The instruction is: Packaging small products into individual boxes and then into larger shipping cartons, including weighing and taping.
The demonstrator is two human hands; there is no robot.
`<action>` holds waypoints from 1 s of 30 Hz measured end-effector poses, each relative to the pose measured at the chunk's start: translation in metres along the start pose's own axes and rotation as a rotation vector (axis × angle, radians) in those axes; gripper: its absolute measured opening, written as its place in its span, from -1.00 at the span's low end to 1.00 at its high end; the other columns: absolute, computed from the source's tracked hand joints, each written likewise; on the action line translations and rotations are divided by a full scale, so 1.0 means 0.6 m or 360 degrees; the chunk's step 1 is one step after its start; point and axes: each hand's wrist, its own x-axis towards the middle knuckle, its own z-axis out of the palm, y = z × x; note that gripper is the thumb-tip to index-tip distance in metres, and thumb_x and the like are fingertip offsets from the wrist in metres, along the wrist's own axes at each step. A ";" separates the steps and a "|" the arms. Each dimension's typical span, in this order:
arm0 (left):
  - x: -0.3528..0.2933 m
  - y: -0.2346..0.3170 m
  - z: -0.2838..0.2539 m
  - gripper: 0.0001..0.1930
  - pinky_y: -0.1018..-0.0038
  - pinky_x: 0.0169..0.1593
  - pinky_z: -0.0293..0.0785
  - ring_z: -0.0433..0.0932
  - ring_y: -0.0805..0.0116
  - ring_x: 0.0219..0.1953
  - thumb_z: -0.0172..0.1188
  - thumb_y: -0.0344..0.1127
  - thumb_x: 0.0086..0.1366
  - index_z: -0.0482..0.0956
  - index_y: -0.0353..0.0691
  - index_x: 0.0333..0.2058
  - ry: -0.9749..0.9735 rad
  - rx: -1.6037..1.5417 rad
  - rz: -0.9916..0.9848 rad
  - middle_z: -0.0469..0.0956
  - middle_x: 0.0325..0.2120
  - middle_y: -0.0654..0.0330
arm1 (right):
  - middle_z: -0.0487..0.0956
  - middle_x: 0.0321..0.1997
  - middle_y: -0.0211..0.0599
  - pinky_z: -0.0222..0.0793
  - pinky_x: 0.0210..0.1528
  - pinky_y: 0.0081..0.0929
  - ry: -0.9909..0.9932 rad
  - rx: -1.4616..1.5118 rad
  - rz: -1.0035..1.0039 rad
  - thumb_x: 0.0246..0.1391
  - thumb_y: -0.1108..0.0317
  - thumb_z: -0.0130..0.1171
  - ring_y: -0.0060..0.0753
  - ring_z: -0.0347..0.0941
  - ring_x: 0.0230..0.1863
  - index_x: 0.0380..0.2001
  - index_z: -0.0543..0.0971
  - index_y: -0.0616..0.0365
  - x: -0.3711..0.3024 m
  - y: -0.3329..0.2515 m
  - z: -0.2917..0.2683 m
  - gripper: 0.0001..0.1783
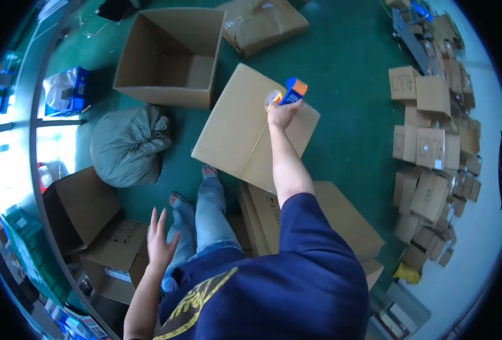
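Right hand [284,115] is clamped on the tape dispenser [292,94] over 1 big closed box [231,119], far as I can see; left hand [161,247] hangs with fingers spread apart.

a packing or storage room, judging by the piled cartons [431,147], bulging sack [127,148] and tape dispenser [292,93].

Stretches underfoot as green floor [353,68] | carries open carton [166,97] | bears tied grey-green sack [126,150] near it | supports closed carton [228,119], brown wrapped parcel [268,27] | holds stacked cardboard [342,221], piled boxes [431,148] along right wall [486,238]
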 end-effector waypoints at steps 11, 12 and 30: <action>0.389 0.030 0.296 -0.09 -0.15 0.35 -0.03 0.01 -0.36 0.32 0.04 0.40 0.15 0.01 0.21 0.41 0.0305 0.0640 0.0743 -0.07 0.38 -0.17 | 0.19 0.27 0.30 0.12 0.33 -0.05 0.0238 -0.0034 -0.0348 -0.03 0.47 0.29 0.27 0.20 0.29 0.34 -0.17 0.32 -0.174 0.132 -0.005 0.03; 0.391 0.042 0.301 -0.09 -0.15 0.35 -0.03 0.01 -0.36 0.32 0.04 0.40 0.15 0.01 0.21 0.41 0.0278 0.0610 0.0751 -0.07 0.38 -0.17 | 0.18 0.27 0.31 0.10 0.34 -0.06 0.0240 0.0004 -0.0373 -0.04 0.49 0.27 0.27 0.20 0.30 0.35 -0.18 0.33 -0.196 0.134 -0.018 0.04; -0.207 -0.361 -0.109 -0.46 0.26 0.22 0.32 0.40 -0.01 0.18 -0.20 0.07 0.44 0.50 -0.27 0.03 0.0885 -0.1198 -0.0953 0.47 0.08 -0.09 | 0.57 -0.11 0.16 0.39 0.06 -0.04 -0.2353 -0.0386 -0.1453 -0.08 0.17 0.25 0.22 0.49 -0.01 -0.03 0.48 0.22 -0.844 -0.240 0.009 -0.46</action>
